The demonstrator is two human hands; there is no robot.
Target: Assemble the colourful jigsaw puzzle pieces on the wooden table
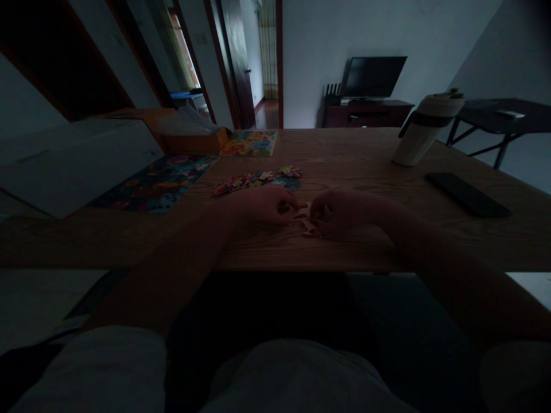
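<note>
Close together over the wooden table (267,252), both my hands work on a few joined or touching puzzle pieces (308,226). My left hand (271,205) has its thumb and fingers curled in a pinch at the left edge of these pieces. From the right, my right hand (340,209) pinches at them too, its fingers bent and hiding part of them. Just beyond my left hand lies a loose pile of colourful puzzle pieces (245,181). The dim light blurs how the pieces under my fingers fit together.
A dark patterned sheet (167,180) and a bright picture sheet (249,143) lie at the left, beside a white box (86,160) and an orange box (196,142). On the right stand a tumbler (426,131) and a black phone-like slab (467,194).
</note>
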